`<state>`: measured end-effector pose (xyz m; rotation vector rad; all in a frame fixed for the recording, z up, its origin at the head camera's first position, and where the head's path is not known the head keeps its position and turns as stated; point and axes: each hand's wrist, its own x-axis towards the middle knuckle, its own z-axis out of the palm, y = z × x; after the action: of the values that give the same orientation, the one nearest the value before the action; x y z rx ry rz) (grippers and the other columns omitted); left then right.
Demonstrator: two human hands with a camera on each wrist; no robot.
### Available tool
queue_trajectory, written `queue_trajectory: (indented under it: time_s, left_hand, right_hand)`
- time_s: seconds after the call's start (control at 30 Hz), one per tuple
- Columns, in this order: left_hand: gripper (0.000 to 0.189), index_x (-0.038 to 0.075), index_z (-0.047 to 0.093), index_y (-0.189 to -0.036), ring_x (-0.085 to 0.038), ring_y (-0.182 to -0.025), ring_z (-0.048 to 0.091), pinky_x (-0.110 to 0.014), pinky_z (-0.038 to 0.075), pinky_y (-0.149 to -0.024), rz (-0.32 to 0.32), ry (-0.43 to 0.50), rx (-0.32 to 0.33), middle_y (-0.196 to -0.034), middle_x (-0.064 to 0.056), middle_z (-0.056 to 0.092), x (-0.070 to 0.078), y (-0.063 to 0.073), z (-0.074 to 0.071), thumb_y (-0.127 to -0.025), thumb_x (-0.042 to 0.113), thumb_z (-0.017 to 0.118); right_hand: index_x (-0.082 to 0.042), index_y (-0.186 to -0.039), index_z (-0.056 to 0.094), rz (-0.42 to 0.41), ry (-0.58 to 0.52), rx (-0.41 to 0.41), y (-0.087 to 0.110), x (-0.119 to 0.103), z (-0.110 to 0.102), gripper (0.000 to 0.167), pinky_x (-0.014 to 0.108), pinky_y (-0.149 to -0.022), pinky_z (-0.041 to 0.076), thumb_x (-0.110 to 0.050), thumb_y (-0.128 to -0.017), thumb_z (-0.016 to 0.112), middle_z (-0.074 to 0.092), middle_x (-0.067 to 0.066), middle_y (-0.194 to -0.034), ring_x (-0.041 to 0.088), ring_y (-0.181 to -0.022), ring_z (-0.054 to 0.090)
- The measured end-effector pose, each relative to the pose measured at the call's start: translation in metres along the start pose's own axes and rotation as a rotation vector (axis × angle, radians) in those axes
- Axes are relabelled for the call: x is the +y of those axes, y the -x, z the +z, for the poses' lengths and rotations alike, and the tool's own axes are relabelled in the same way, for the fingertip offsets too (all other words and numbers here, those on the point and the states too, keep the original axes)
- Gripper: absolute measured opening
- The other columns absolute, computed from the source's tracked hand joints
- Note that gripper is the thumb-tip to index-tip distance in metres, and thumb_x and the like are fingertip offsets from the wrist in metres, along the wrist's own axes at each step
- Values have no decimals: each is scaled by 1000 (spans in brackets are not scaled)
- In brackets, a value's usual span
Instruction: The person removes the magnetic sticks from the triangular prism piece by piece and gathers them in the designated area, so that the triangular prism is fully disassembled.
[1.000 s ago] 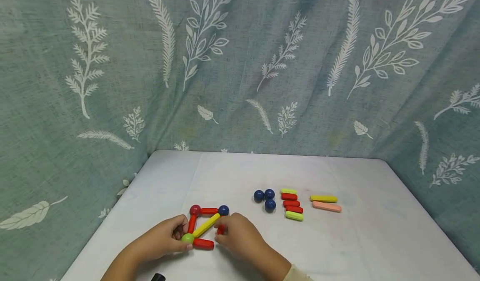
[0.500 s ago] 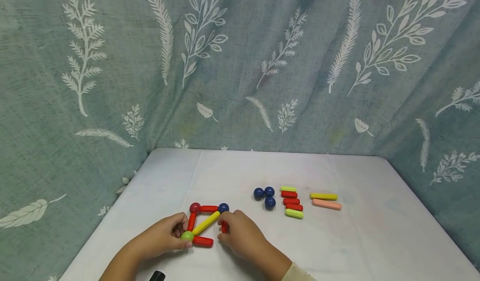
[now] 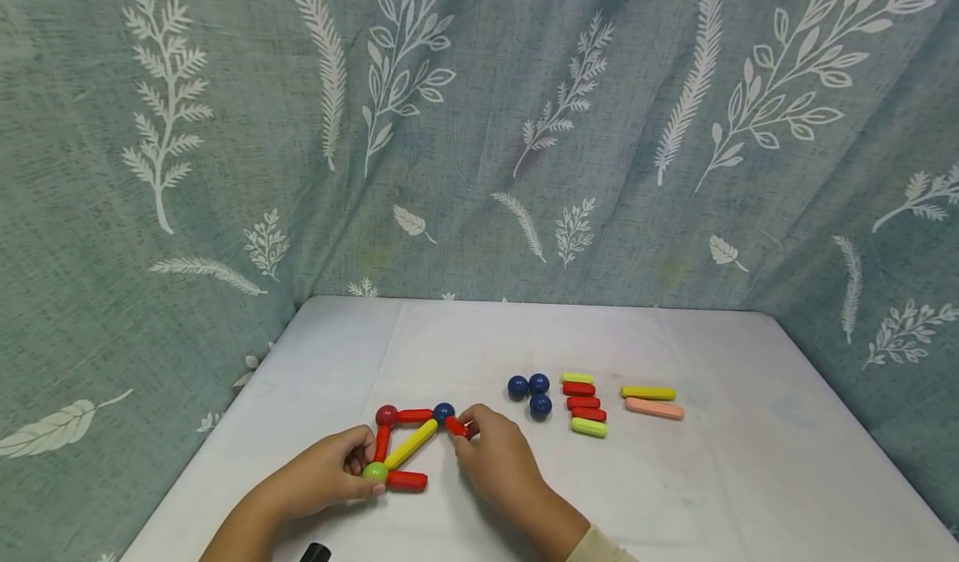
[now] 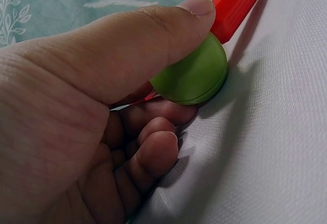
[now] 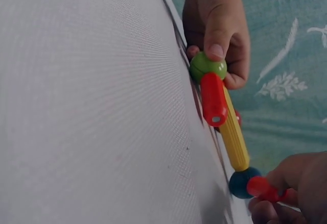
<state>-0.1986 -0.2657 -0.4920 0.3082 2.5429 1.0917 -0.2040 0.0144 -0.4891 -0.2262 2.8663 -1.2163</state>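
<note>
My left hand [image 3: 330,474] grips a green ball [image 4: 199,76] between thumb and fingers at the near corner of a ball-and-stick frame. From this ball a red stick [image 3: 408,481] points right with its far end free, and a yellow stick [image 3: 410,445] runs diagonally to a blue ball [image 3: 444,414]. A red ball [image 3: 386,415] forms the far left corner, joined by red sticks to the green and blue balls. With thumb and fingers, my right hand [image 3: 502,458] pinches another red stick [image 5: 260,187], its end against the blue ball; fingers partly hide this stick.
On the white table [image 3: 749,462], several loose blue balls [image 3: 539,406] lie right of the frame. Beside them are short red sticks [image 3: 583,402] and green sticks [image 3: 588,428], then a yellow stick [image 3: 648,393] and an orange stick [image 3: 654,409]. A black object [image 3: 316,553] shows at the near edge.
My right hand has moved slightly away from me and to the right. The red stick in it has swung from pointing toward me to slanting rightward off the blue ball. My left hand stays put.
</note>
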Motion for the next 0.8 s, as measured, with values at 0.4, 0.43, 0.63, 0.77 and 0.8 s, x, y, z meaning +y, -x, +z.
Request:
queue_trajectory:
  time_s: [0.4, 0.43, 0.63, 0.77, 0.8]
  left_hand:
    - [55, 12, 54, -100, -20, -83, 53, -30, 46, -63, 15, 19, -4, -87, -4, 57, 0, -1, 1, -75, 38, 95]
    - [56, 12, 54, -100, -20, -83, 53, -30, 46, -63, 15, 19, -4, -87, -4, 57, 0, -2, 0, -74, 39, 95]
    - [56, 12, 54, -100, -20, -83, 54, -30, 47, -63, -1, 8, 2, -87, -4, 57, 1, -1, 0, -74, 39, 96]
    - [54, 12, 54, -100, -20, -82, 53, -30, 46, -63, 13, 7, -1, -87, -4, 56, 0, 1, 1, -76, 36, 95]
    - [53, 12, 54, -100, -20, -82, 53, -30, 46, -63, 19, 8, -1, -86, -5, 56, -1, 1, 1, -77, 36, 94]
  right_hand:
    - [-22, -105, 76, 10, -64, 5, -1, 7, -3, 19, 29, -76, 54, -12, -90, 79, 69, -11, -90, 10, -81, 59]
    - [-22, -105, 76, 11, -65, 8, -1, 7, -3, 19, 28, -74, 54, -12, -89, 79, 69, -11, -89, 10, -81, 59]
    - [-21, -104, 77, 7, -65, 22, -2, 8, -3, 19, 24, -71, 52, -11, -89, 79, 69, -11, -86, 10, -79, 58]
    - [-19, -102, 77, -12, -74, 29, -1, 9, -3, 17, 25, -70, 51, -10, -88, 78, 68, -10, -86, 10, -79, 58]
    - [-19, -102, 77, -18, -76, 31, 0, 10, -3, 17, 25, -69, 51, -10, -88, 77, 68, -10, -86, 11, -79, 58]
